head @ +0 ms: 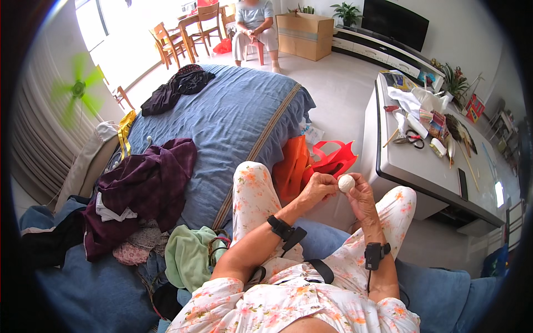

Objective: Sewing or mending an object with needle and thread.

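A small round white ball (346, 183), its surface textured, is held up between my hands above my knees. My right hand (361, 199) grips it from the right and below, with fingers behind and the thumb in front. At its left side, my left hand (320, 187) has thumb and fingertips pinched together; whether a thread or the ball's edge is between them is too small to tell. Behind the hands, a red bag (333, 160) and an orange bag (288, 166) stand on the floor beside the blue-covered couch section (220, 112).
On the right, a low table (387, 156) bears scissors (413, 139), white cloths, sticks, a feather piece and a black phone (462, 184). Clothes, including a dark purple garment (145, 183) and a green cloth (187, 254), lie at left. A person (255, 25) sits on a stool beyond.
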A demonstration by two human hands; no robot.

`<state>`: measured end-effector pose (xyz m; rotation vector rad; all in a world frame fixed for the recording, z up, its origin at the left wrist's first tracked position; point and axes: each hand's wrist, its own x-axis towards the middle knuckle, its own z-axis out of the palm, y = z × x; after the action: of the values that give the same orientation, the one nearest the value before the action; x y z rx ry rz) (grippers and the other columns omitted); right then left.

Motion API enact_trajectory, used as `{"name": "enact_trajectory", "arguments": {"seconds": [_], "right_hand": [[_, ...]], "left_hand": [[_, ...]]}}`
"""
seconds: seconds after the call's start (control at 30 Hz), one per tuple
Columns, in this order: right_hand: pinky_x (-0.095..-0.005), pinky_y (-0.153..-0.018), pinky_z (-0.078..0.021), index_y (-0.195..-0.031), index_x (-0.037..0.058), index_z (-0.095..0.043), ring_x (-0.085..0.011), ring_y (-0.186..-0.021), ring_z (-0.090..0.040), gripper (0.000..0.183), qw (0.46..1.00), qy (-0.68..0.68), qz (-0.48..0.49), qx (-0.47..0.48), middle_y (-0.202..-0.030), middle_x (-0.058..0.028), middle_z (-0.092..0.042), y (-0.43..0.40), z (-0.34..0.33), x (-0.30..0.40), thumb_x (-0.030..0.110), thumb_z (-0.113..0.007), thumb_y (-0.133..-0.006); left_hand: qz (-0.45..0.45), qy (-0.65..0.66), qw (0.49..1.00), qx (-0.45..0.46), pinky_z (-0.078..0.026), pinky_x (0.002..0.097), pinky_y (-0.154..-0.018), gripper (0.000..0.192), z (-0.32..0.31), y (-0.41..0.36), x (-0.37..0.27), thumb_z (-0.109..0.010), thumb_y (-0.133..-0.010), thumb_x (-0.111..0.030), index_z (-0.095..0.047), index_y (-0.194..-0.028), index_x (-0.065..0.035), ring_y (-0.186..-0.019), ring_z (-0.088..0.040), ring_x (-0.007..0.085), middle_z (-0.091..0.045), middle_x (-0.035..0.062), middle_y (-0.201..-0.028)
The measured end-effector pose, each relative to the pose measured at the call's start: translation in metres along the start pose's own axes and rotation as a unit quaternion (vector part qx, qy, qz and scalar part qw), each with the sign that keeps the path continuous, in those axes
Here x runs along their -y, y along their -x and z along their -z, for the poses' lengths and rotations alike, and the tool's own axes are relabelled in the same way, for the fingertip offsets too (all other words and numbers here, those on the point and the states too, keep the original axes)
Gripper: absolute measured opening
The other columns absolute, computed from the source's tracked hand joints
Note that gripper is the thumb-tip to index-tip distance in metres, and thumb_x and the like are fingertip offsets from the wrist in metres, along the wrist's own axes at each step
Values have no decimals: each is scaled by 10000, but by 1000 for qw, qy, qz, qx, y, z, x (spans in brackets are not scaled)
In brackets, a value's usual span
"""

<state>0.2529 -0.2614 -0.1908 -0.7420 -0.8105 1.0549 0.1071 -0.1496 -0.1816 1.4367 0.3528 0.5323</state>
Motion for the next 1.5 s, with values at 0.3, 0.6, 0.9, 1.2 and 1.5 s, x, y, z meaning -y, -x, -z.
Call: {"name": "enact_trajectory", "arguments": {"seconds": [0.3,0.6,0.9,1.2,1.5], "right_hand": [[-349,-843,-517,-1110,41,-499,-184,-967,-603,380,993,-31,44,-108,-1026,-77,-611,-5,2,-2,99,-716,-803],[-257,-832,-494,-1129,58,-533,-129,-916,-579,383,943,314,21,-106,-1016,-30,-566,-1,13,-4,-11,-680,-781],[-276,-943,-441,-1164,38,-553,-142,-1062,-532,450,951,277,-111,75,-1105,-33,-535,7,-14,15,-56,-647,-734],[-278,-948,-434,-1228,14,-517,-138,-1047,-558,534,989,94,-70,90,-1128,-54,-587,9,-22,26,130,-751,-763],[-296,-877,-484,-1205,13,-532,-145,-963,-595,544,999,28,-31,23,-1054,-57,-616,5,-15,18,280,-746,-782]], "left_hand": [[13,-33,999,38,-414,198,-476,142,-5,3,0,-665,-835,-149,-678,-843,-8,-541,-509,43,-586,-12,-651],[36,41,998,30,-416,191,-465,134,1,5,-20,-664,-832,-157,-670,-809,-24,-517,-524,54,-598,-5,-642],[57,199,978,-4,-380,195,-401,126,18,-2,-12,-639,-840,-114,-640,-798,5,-504,-523,83,-568,43,-629],[74,136,988,-26,-383,187,-430,123,12,-2,-8,-640,-854,-137,-643,-830,-17,-533,-504,55,-562,11,-640],[72,106,992,-8,-398,187,-454,128,5,1,-8,-649,-844,-154,-651,-815,-30,-532,-499,43,-557,-11,-636]]}}
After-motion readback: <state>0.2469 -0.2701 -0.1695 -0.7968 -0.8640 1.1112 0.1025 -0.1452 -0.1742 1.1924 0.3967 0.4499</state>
